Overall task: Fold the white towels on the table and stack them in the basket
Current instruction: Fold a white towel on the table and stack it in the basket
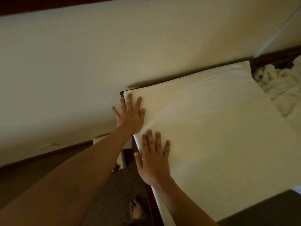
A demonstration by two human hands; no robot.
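You are pressing a large white towel (219,128) flat on the table (147,190), and both of your hands are lying on it with the palms down. Your left hand (130,115) is resting at the far left corner of the towel, close to the wall (97,54); its fingers are straight and spread wide, and it is holding nothing. The thumb is reaching a little past the towel's edge, over the wall side. Your right hand (153,162) is lying nearer to you, just beside the left edge of the towel, also with the fingers straight and a little apart, gripping nothing. The two hands are near each other but they are not touching.

The towel is covering almost all of the table top, so only the dark wooden rim is showing along its left side and at the far corner. A soft crease is running across the towel from the left hand toward the right.

At the far right, a crumpled pile of white towels (280,85) is lying beside the spread towel, touching its edge. Whether this pile is sitting in a basket, I cannot tell.

Below the table, your bare foot (136,209) is standing on the patterned carpet (112,193).
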